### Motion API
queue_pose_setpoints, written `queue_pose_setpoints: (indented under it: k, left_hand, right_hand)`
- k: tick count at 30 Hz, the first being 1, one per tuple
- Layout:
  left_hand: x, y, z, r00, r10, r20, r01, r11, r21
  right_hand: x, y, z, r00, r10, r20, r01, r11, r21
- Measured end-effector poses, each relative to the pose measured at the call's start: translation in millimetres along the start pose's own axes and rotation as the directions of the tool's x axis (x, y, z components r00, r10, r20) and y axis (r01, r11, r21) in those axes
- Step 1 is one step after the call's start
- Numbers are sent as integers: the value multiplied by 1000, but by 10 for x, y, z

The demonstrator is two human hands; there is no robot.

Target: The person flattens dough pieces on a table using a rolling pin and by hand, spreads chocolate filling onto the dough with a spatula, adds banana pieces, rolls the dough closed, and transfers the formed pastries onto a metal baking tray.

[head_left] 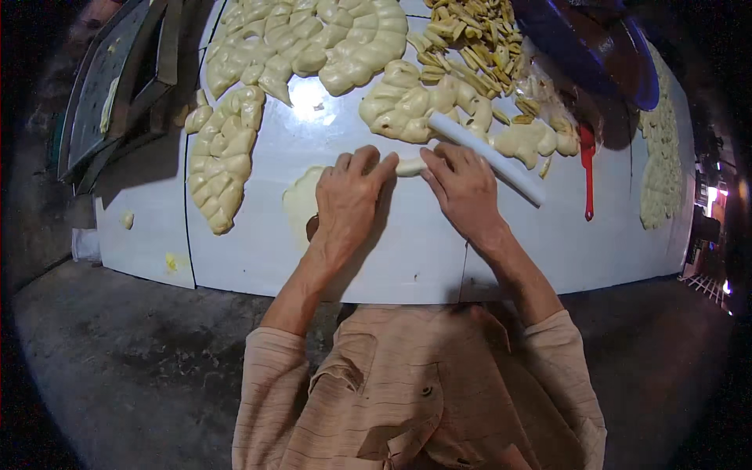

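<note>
A short pale dough roll lies on the white table, stretched between my two hands. My left hand has its fingers curled down at the left end of the roll. At the other end my right hand closes its bent fingers and thumb on it. A flattened dough piece with a dark brown patch lies partly under my left hand. Just beyond my right hand a white rolling pin rests at a slant. The undersides of both hands are hidden.
Dough lumps spread over the far table, with more dough pieces to the left. Yellowish cut strips are heaped at the back. A red-handled tool, a blue basin and metal trays stand around.
</note>
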State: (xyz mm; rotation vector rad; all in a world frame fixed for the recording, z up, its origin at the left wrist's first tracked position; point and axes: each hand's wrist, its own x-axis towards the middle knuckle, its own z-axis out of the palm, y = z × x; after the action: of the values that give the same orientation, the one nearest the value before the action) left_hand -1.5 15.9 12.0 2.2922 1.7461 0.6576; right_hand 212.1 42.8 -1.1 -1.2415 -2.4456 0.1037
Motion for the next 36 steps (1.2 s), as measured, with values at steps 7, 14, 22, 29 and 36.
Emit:
queue_pose_setpoints:
  k: [7, 14, 22, 29, 36]
  left_hand:
    - [5, 16, -1, 999, 11, -36, -13, 998, -55]
    - [190, -153, -16, 998, 46, 37, -40, 990, -136]
    - [-163, 306, -297, 958, 134, 254, -75, 971, -228]
    - [-418, 402, -160, 967, 108, 231, -54, 972, -226]
    - [-549, 482, -293, 998, 12, 64, 0, 984, -177]
  right_hand:
    - [-62, -13, -81, 995, -62, -74, 62, 998, -7]
    - [194, 61, -43, 991, 50, 125, -78, 969, 234]
    - [-269, 11, -702, 990, -20, 139, -21, 957, 290]
    - [-548, 60, -680, 950, -1, 312, -116, 926, 359]
    - [-65, 733, -772, 931, 365, -21, -335, 874, 353]
